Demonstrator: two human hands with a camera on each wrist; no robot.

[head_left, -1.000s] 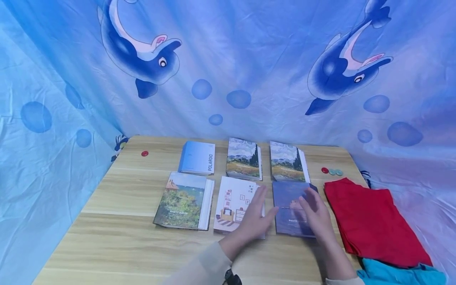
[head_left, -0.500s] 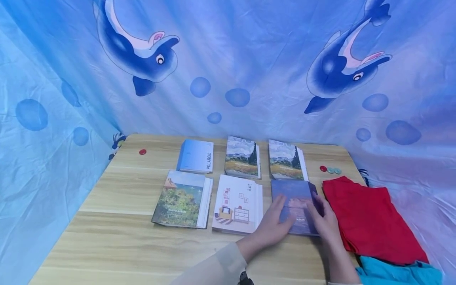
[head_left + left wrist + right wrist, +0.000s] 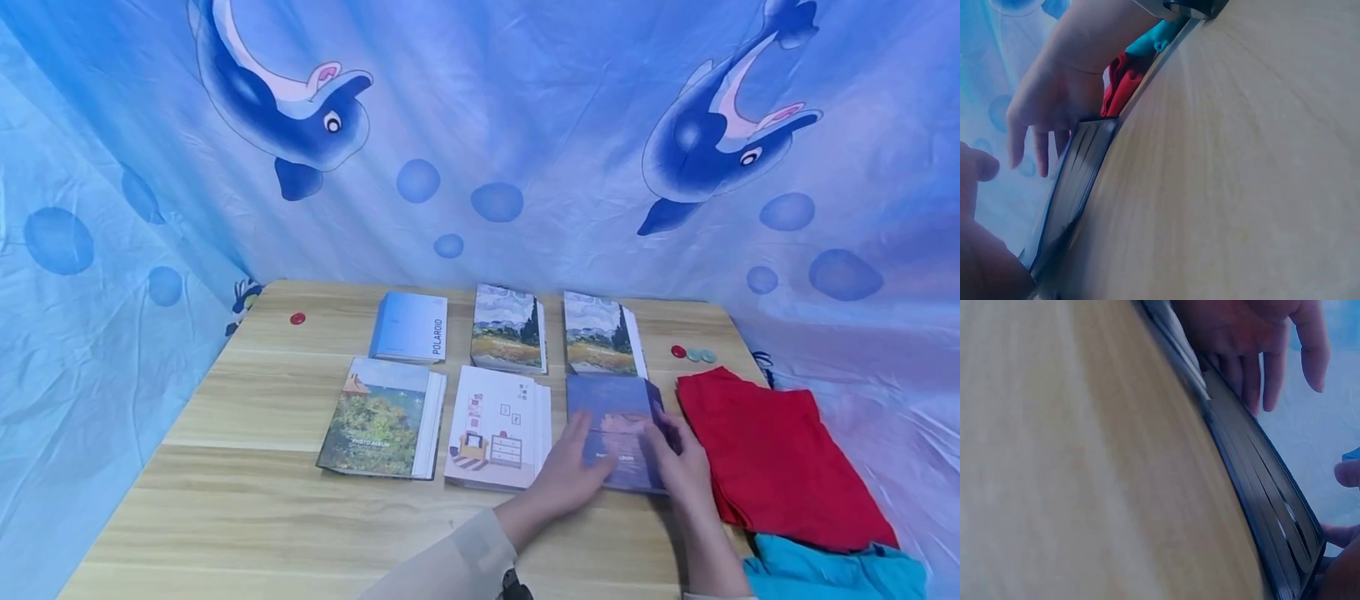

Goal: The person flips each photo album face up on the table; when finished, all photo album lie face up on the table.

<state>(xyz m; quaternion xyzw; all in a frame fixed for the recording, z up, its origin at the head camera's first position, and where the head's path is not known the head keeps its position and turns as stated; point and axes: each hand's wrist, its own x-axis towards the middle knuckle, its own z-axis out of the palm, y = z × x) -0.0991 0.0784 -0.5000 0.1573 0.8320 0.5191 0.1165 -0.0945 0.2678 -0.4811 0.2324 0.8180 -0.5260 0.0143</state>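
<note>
A dark blue photo album (image 3: 617, 408) lies at the right end of the near row of albums on the wooden table (image 3: 247, 500). My left hand (image 3: 576, 467) rests straight fingers on its left edge, thumb held off the cover; the right wrist view shows those fingers (image 3: 1244, 375) against the album's page edge (image 3: 1260, 487). My right hand (image 3: 678, 462) holds the album's right side, thumb on the cover and fingers down the edge. The left wrist view shows that hand (image 3: 1054, 106) over the album's edge (image 3: 1075, 181).
Five more albums lie in two rows: a white one (image 3: 498, 425) beside my left hand, a green one (image 3: 382, 417), a light blue one (image 3: 411, 327) and two landscape covers (image 3: 508, 327) (image 3: 600, 332). Red cloth (image 3: 772, 454) and teal cloth (image 3: 832, 575) lie right. Small discs (image 3: 693, 354) (image 3: 297, 318) sit near the edges.
My left hand has slid right, off the white album and onto the dark blue album's left edge. My right hand stays at its right side.
</note>
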